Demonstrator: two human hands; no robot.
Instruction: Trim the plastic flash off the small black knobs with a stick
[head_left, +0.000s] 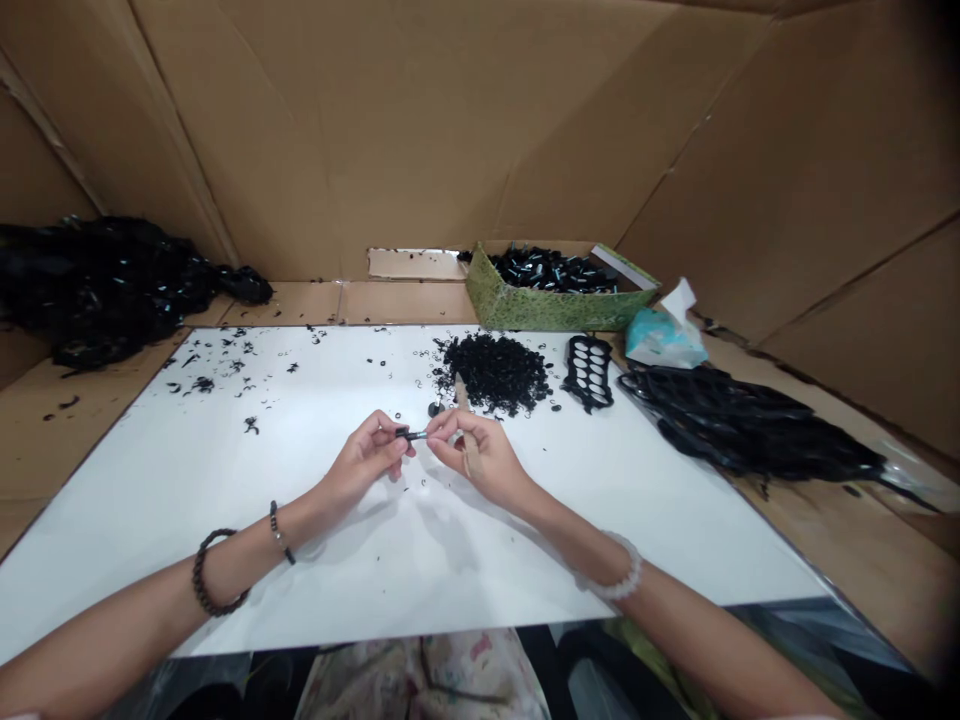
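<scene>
Black-and-metal small part (411,435) pinched at opposite ends by left hand (376,447) and right hand (480,450), apparently for steady alignment.

1. We see matt cardboard walls (420,130).
2. We see a glossy plastic bag (112,285).
3. Our tabletop (225,460) looks smooth, faintly glossy.
4. We see matt paper tissue (680,300).
5. Our pin (417,436) shines like metal.
</scene>
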